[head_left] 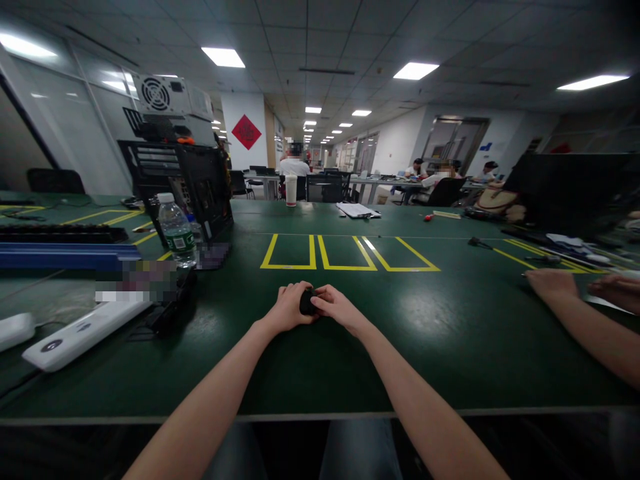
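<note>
Between my two hands is a small black rounded object [307, 302], partly covered by fingers, so its kind cannot be made out. My left hand [290, 307] wraps round it from the left, fingers curled over its far side and thumb along the near side. From the right, my right hand [340, 308] is closed against it with thumb and fingertips. Both hands are low over the green table [310, 373], near its front middle. Beyond them, yellow tape outlines [347, 268] mark the tabletop.
At left stand a water bottle [176, 233], a black computer case [205, 193] and a white power strip [95, 327]. A white cup [291, 190] and papers [358, 211] are at the far edge. Another person's hand [553, 285] rests at the right.
</note>
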The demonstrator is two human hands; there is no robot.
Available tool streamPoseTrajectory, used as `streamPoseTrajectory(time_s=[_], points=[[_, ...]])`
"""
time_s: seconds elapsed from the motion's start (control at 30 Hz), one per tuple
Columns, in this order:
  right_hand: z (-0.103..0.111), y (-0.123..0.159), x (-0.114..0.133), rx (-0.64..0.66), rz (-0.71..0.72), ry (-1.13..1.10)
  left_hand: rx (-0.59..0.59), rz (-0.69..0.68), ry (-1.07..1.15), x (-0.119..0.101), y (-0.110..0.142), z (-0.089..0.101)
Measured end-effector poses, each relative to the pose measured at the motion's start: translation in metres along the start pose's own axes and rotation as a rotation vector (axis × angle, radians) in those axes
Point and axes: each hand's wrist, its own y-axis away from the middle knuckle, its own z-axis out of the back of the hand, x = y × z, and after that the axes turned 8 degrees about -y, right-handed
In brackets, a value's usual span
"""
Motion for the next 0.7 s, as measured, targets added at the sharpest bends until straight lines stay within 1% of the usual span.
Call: streamPoseTrajectory(time_s=[0.1,0.23,0.3,0.4,0.53,0.63,0.7], points=[[0.0011,0.0022,0.0026,0.003,-0.003,0.027,0.008,0.008,0.001,0.0003,0.0002,0.0001],[0.0017,0.0041,0.0039,0.056,0.082,0.054,0.005,0.007,-0.02,0.0009,0.0003,-0.0011],[0.0011,0.0035,0.0026,0.06,0.098,0.044,-0.007,0.001,-0.032,0.0015,0.0002,-0.0022],[0.0,0.0012,-0.0004,0.023,0.08,0.017,-0.024,-0.018,-0.035,0.0022,0.0001,-0.0034],[0.0007,-0.0016,-0.0028,0.011,0.043,-0.004,-0.019,-0.016,-0.028,0.0016,-0.0001,-0.0026],[0.0025,-0.0021,-0.0023,-0.009,0.01,0.031,0.002,-0.003,-0.018,0.0006,0.0,-0.0011],[0.0034,-0.0011,-0.0009,0.003,0.031,0.07,0.008,0.006,-0.014,0.0005,0.0001,-0.0005]])
